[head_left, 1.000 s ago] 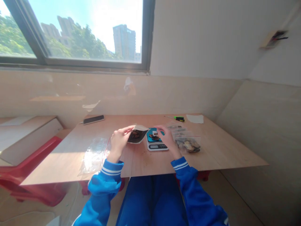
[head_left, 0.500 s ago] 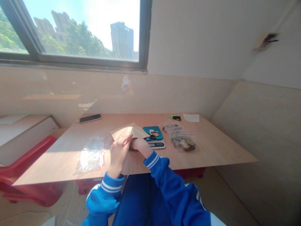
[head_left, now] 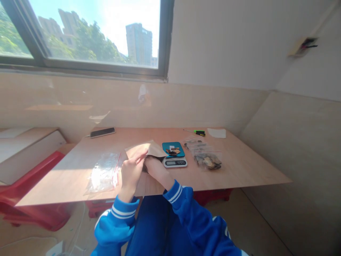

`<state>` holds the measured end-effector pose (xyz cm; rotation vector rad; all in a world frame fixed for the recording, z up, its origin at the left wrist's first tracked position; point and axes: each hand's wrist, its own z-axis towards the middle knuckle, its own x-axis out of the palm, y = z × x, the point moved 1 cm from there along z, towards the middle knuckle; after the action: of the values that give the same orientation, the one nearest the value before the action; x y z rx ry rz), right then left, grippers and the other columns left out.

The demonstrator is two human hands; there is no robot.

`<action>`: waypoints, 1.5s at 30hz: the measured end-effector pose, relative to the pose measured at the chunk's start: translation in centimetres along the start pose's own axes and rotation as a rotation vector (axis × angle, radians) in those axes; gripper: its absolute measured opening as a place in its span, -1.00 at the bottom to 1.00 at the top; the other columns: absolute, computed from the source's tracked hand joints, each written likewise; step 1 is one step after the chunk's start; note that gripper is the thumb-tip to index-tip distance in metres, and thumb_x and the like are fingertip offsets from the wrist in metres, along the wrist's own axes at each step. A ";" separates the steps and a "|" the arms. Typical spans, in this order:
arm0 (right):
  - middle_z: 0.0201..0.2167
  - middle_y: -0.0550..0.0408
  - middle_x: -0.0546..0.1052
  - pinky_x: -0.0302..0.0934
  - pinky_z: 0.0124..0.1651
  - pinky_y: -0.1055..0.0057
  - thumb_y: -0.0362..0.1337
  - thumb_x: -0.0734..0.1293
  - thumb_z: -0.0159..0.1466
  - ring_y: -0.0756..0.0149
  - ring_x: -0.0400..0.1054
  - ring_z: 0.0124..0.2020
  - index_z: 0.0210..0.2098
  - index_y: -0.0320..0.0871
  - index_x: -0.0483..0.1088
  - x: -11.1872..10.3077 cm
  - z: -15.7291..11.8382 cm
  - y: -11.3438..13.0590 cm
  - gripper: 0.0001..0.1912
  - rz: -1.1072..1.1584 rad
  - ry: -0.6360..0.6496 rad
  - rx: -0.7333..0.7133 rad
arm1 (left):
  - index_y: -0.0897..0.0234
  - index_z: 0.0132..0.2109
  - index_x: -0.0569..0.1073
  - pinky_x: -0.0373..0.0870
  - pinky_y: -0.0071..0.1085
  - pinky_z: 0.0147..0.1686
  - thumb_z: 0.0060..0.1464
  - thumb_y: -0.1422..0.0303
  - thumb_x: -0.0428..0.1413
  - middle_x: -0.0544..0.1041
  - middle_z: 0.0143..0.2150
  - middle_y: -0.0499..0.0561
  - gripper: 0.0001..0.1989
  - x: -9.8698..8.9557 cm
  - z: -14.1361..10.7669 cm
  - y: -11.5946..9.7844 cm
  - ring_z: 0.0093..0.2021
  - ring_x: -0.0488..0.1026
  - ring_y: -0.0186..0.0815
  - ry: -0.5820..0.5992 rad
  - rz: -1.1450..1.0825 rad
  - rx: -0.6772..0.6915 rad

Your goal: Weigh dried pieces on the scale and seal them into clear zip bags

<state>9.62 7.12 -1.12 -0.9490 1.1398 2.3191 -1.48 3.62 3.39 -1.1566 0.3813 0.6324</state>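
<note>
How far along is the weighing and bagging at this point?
Done: a few pieces sit on the scale, and filled bags lie beside it. In hand: left hand holds the paper pouch, right hand reaching into it. Left: empty bags remain unfilled.

My left hand [head_left: 131, 171] grips brown paper pouch [head_left: 146, 150] just left of scale [head_left: 174, 155]; my right hand [head_left: 152, 164] reaches under pouch. Filled clear bags [head_left: 207, 158] right of scale, empty bags [head_left: 104, 172] far left.
</note>
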 end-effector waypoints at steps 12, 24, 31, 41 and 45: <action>-0.05 -0.05 0.54 0.24 0.12 0.29 -0.51 0.18 0.29 0.23 0.39 0.03 -0.04 -0.19 0.46 -5.7 -1.8 2.5 -0.67 0.034 0.017 -0.052 | 0.18 -0.11 0.60 0.45 -0.29 -0.02 0.06 0.44 0.10 0.63 -0.11 0.00 -0.73 -0.7 1.8 -0.8 -0.04 0.55 -0.16 0.042 -0.099 0.025; -0.10 0.10 0.58 0.26 0.05 0.34 -0.37 0.28 0.29 0.29 0.44 -0.06 -0.12 -0.06 0.51 -7.6 -0.4 3.0 -0.78 0.203 -0.093 -0.053 | 0.12 -0.17 0.62 0.47 -0.39 -0.12 0.02 0.34 0.10 0.66 -0.19 -0.04 -0.74 -1.8 4.2 -1.5 -0.11 0.57 -0.20 0.108 -0.148 0.009; -0.12 0.13 0.59 0.30 0.03 0.32 -0.29 0.35 0.24 0.26 0.46 -0.08 -0.14 -0.01 0.52 -7.2 -0.2 2.0 -0.80 0.339 -0.143 0.012 | 0.15 -0.20 0.63 0.47 -0.37 -0.13 0.01 0.26 0.11 0.66 -0.22 0.00 -0.76 -2.0 5.0 -1.5 -0.15 0.58 -0.19 0.108 -0.157 -0.016; -0.14 0.12 0.60 0.32 0.05 0.31 -0.28 0.31 0.29 0.26 0.46 -0.06 -0.20 -0.03 0.55 -7.0 -0.2 0.9 -0.83 0.335 -0.354 -0.014 | 0.18 -0.22 0.63 0.46 -0.37 -0.11 -0.01 0.24 0.15 0.66 -0.23 0.00 -0.76 -1.7 5.6 -1.6 -0.17 0.59 -0.19 0.094 -0.195 -0.037; -0.14 0.10 0.60 0.30 0.07 0.30 -0.30 0.27 0.31 0.27 0.45 -0.05 -0.19 -0.04 0.54 -5.9 0.0 -0.1 -0.81 0.206 -0.385 -0.059 | 0.17 -0.21 0.63 0.47 -0.38 -0.14 -0.01 0.21 0.14 0.67 -0.24 0.00 -0.74 -1.5 5.7 -1.7 -0.17 0.59 -0.19 0.090 -0.188 -0.028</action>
<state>13.78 6.89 3.01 -0.3870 1.0497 2.5633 -1.80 8.09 7.56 -1.2347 0.3361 0.4236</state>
